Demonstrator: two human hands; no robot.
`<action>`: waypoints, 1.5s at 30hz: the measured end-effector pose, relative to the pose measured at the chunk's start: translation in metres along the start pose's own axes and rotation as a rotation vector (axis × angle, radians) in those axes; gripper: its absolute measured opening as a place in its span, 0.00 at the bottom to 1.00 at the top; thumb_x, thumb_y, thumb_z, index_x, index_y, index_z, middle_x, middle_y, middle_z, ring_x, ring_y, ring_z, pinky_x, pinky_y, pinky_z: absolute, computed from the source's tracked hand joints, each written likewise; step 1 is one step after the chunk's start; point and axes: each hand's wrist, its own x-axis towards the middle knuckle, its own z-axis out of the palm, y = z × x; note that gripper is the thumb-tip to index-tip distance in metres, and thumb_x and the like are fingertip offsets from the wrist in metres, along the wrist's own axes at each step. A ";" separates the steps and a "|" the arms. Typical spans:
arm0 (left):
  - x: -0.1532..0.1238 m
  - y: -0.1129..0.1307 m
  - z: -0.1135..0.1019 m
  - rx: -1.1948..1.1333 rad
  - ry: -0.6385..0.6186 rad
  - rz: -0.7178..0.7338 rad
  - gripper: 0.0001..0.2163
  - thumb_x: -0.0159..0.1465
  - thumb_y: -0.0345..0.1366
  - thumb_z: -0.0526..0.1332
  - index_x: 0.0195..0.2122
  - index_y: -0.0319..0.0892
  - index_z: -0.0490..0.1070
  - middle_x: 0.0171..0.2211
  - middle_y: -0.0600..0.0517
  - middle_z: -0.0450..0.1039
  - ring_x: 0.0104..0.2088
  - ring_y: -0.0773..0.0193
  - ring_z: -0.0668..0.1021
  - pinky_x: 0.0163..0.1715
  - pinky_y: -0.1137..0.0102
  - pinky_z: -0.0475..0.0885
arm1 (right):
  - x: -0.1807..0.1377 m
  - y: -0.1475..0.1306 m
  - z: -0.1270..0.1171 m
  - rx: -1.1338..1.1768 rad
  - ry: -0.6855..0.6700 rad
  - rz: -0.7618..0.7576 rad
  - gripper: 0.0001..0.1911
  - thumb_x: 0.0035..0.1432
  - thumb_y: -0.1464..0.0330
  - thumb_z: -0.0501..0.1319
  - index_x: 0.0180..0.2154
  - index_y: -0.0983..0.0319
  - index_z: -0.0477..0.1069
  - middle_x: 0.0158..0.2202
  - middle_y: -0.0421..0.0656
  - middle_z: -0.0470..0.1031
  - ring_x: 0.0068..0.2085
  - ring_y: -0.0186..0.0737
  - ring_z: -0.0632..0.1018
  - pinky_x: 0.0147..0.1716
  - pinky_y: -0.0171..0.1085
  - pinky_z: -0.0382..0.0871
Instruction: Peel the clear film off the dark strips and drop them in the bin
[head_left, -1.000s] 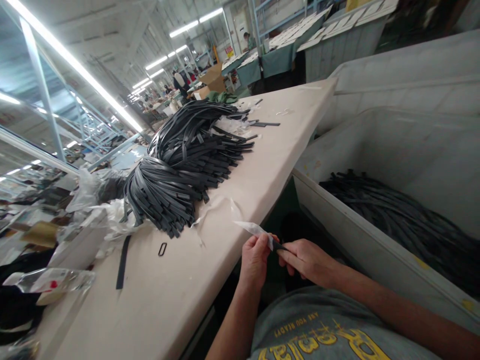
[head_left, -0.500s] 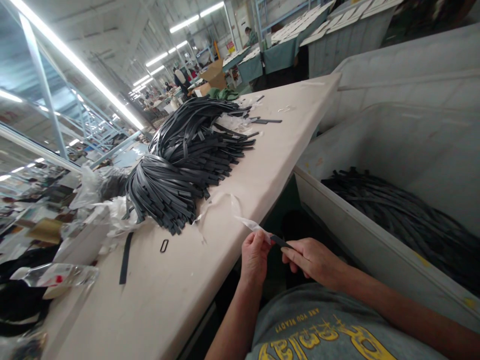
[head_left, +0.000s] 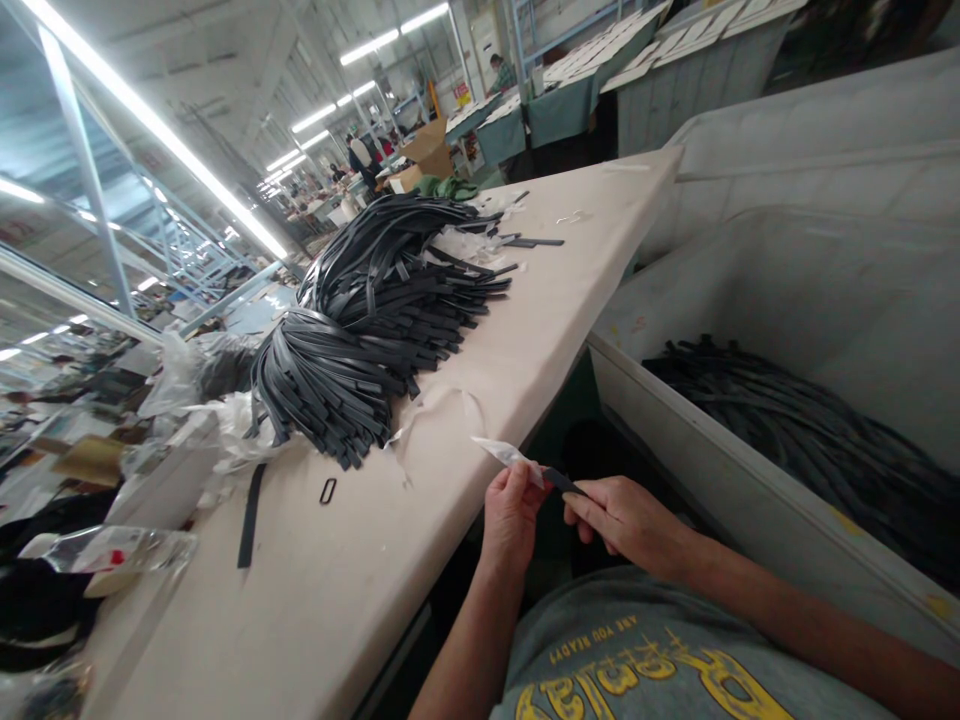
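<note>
Your left hand (head_left: 511,515) pinches a thin white paper strip (head_left: 504,452), its pointed end sticking up over the table edge. Your right hand (head_left: 622,520) grips a flat, dark strap (head_left: 559,481) just beside it, below the table (head_left: 570,260) edge. On the smooth, pale tabletop lies a heap of matte grey-black straps (head_left: 360,330); more fill the white bin (head_left: 750,490) to your right.
</note>
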 end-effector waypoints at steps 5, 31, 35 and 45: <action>0.000 0.001 0.001 -0.018 0.007 -0.009 0.18 0.46 0.45 0.76 0.26 0.36 0.74 0.25 0.53 0.75 0.28 0.68 0.77 0.34 0.72 0.72 | 0.003 -0.001 -0.001 -0.011 -0.011 0.027 0.23 0.63 0.56 0.46 0.31 0.63 0.73 0.24 0.44 0.75 0.19 0.37 0.72 0.19 0.33 0.63; 0.005 -0.012 -0.011 -0.034 0.104 -0.031 0.22 0.42 0.50 0.76 0.23 0.37 0.70 0.23 0.54 0.72 0.26 0.68 0.75 0.31 0.71 0.71 | 0.004 0.002 0.008 -0.002 -0.023 0.039 0.24 0.63 0.55 0.46 0.31 0.63 0.73 0.24 0.44 0.76 0.18 0.36 0.72 0.18 0.32 0.63; 0.006 -0.013 -0.010 -0.036 0.097 -0.034 0.22 0.42 0.50 0.76 0.24 0.37 0.72 0.24 0.53 0.73 0.26 0.67 0.76 0.32 0.71 0.71 | 0.006 0.006 0.010 -0.015 -0.025 0.044 0.23 0.63 0.57 0.47 0.31 0.63 0.74 0.24 0.44 0.76 0.18 0.37 0.73 0.17 0.33 0.63; -0.005 -0.016 -0.009 0.009 0.081 -0.047 0.20 0.47 0.47 0.75 0.29 0.35 0.76 0.28 0.48 0.77 0.29 0.65 0.78 0.32 0.72 0.71 | 0.009 0.013 0.015 0.036 -0.108 0.061 0.25 0.66 0.55 0.47 0.30 0.64 0.73 0.23 0.44 0.76 0.18 0.36 0.72 0.17 0.32 0.63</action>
